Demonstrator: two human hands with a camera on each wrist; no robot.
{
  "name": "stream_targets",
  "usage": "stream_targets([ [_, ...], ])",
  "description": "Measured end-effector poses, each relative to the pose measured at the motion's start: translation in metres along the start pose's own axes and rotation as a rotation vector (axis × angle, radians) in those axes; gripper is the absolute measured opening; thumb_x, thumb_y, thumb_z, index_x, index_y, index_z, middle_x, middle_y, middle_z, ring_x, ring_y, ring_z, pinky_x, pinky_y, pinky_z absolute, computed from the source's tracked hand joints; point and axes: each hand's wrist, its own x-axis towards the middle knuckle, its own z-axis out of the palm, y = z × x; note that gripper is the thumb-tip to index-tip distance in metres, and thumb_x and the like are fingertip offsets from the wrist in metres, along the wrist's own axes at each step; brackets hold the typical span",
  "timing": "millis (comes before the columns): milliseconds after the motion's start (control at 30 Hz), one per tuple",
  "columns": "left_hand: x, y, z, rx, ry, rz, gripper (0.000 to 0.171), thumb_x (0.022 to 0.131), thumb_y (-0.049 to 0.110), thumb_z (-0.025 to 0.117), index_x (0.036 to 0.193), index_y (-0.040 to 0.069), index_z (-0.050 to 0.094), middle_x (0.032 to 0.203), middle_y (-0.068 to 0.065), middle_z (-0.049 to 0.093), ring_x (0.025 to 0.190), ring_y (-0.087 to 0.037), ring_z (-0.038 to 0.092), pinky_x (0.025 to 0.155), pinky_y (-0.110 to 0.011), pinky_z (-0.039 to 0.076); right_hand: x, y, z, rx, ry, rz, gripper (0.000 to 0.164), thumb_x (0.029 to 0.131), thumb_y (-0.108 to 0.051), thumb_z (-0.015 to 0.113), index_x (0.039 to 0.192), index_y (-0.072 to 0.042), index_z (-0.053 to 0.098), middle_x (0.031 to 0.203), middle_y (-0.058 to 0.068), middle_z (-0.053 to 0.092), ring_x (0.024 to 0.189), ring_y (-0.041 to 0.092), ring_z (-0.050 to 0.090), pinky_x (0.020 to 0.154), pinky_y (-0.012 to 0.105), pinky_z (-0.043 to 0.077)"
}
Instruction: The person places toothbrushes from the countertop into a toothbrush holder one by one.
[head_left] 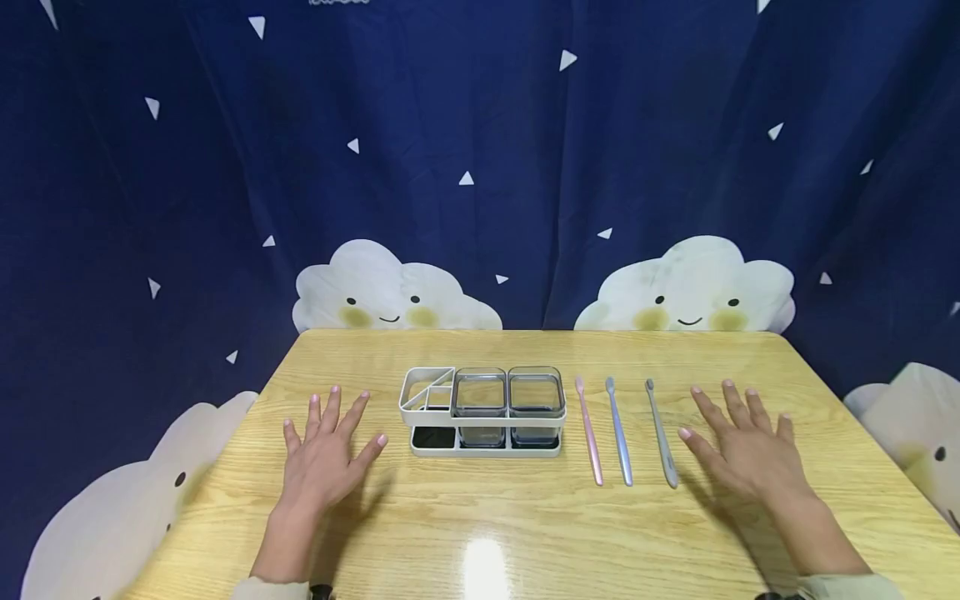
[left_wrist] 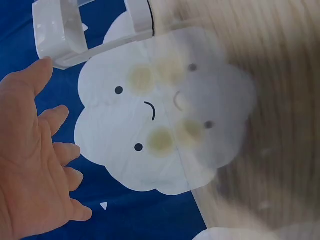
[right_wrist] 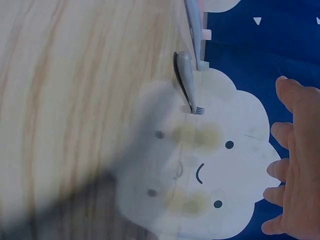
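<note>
My left hand (head_left: 321, 462) is spread palm down, left of a white toothbrush holder (head_left: 487, 422), and holds nothing. Two clear grey cups (head_left: 481, 392) (head_left: 536, 390) sit in the holder's middle and right places; its left part has divided slots over a black base pad. To the right of it, a pink toothbrush (head_left: 589, 433), a blue toothbrush (head_left: 619, 433) and a grey toothbrush (head_left: 661, 435) lie side by side, heads toward the back. My right hand (head_left: 750, 454), fingers apart and holding nothing, is just right of the grey one. The right wrist view shows that grey toothbrush (right_wrist: 185, 77) near the fingers.
Everything lies on a light wooden table (head_left: 450, 517) with a glossy top. Behind its back edge hangs a dark blue curtain (head_left: 510, 125) with white triangles and smiling clouds (head_left: 690, 283). The curtain also runs along both sides.
</note>
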Motion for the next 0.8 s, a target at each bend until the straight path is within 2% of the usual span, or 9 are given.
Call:
stream_targets([
  [167, -0.0023, -0.0014, 0.0012, -0.020, -0.012, -0.002, 0.070, 0.088, 0.058, 0.047, 0.145, 0.018, 0.034, 0.150, -0.022, 0.015, 0.134, -0.046, 0.005, 0.095, -0.070, -0.001, -0.0010, -0.0011, 0.0020, 0.024, -0.022, -0.006, 0.067, 0.095, -0.052, 0.038, 0.149, -0.016, 0.020, 0.146, 0.032, 0.013, 0.129, 0.053, 0.009, 0.088, 0.075, 0.006],
  [267, -0.0022, -0.0013, 0.0017, -0.064, -0.017, -0.001, 0.070, 0.088, 0.055, 0.052, 0.144, 0.015, 0.036, 0.148, -0.025, 0.017, 0.133, -0.048, 0.008, 0.095, -0.070, 0.005, -0.0014, -0.0013, 0.0024, 0.041, 0.002, -0.016, 0.068, 0.095, -0.050, 0.041, 0.148, -0.012, 0.024, 0.144, 0.033, 0.018, 0.126, 0.055, 0.019, 0.087, 0.074, 0.013],
  [433, -0.0003, 0.0006, 0.0005, -0.179, 0.009, 0.017, 0.064, 0.086, 0.041, 0.062, 0.137, 0.006, 0.046, 0.143, -0.029, 0.026, 0.129, -0.050, 0.020, 0.096, -0.067, 0.018, -0.0017, -0.0018, 0.0021, 0.115, 0.073, -0.048, 0.066, 0.093, -0.043, 0.050, 0.144, -0.006, 0.032, 0.138, 0.037, 0.027, 0.119, 0.056, 0.030, 0.082, 0.072, 0.024],
  [533, 0.0001, 0.0020, -0.0021, -0.249, 0.023, 0.010, 0.059, 0.086, 0.036, 0.064, 0.134, 0.005, 0.049, 0.141, -0.029, 0.031, 0.127, -0.048, 0.027, 0.095, -0.064, 0.024, -0.0018, -0.0019, 0.0013, 0.158, 0.074, -0.050, 0.066, 0.093, -0.042, 0.052, 0.143, -0.005, 0.033, 0.136, 0.038, 0.029, 0.116, 0.058, 0.032, 0.080, 0.072, 0.026],
  [800, -0.0001, 0.0023, -0.0027, -0.453, 0.028, 0.015, 0.053, 0.085, 0.027, 0.068, 0.130, 0.004, 0.052, 0.136, -0.026, 0.040, 0.122, -0.044, 0.037, 0.095, -0.060, 0.029, -0.0041, -0.0043, 0.0030, 0.266, 0.094, -0.034, 0.062, 0.091, -0.036, 0.057, 0.138, 0.000, 0.039, 0.132, 0.039, 0.034, 0.110, 0.061, 0.034, 0.079, 0.072, 0.027],
])
